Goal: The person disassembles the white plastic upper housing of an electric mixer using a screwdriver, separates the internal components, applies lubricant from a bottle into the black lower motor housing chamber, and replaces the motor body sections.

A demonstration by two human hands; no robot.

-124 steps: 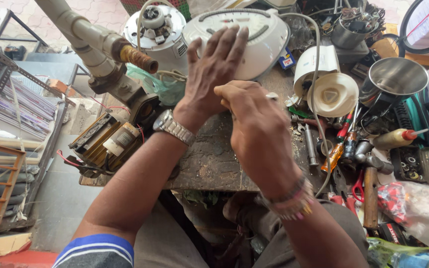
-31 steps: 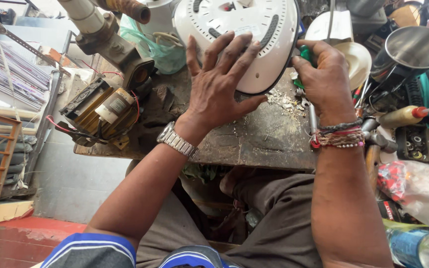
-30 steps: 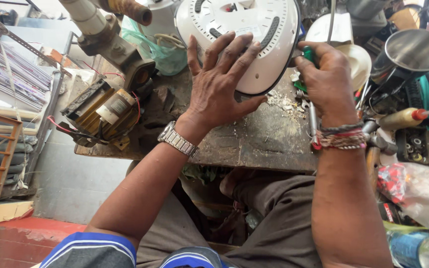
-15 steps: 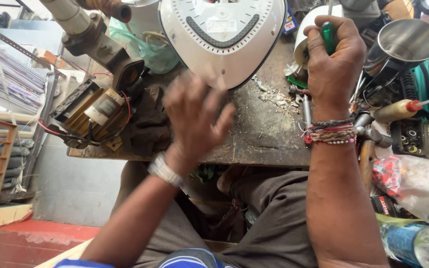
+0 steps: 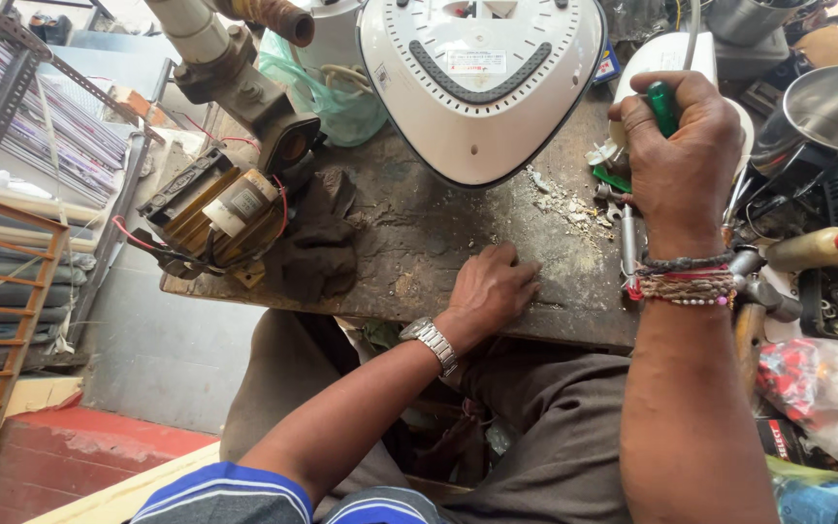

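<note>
Head view shows my right hand (image 5: 683,155) fisted around a green-handled screwdriver (image 5: 662,105) beside the upturned white appliance base (image 5: 482,87), my left hand (image 5: 493,288) curled, fingertips on the table (image 5: 419,233); unscrewing seems underway, needing the tip seated squarely.

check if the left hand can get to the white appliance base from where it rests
Probably yes. The left hand lies on the worn workbench, with only bare top and some crumbs between it and the upturned white appliance base. The right hand, gripping a green-handled screwdriver, sits off to the side.
</note>
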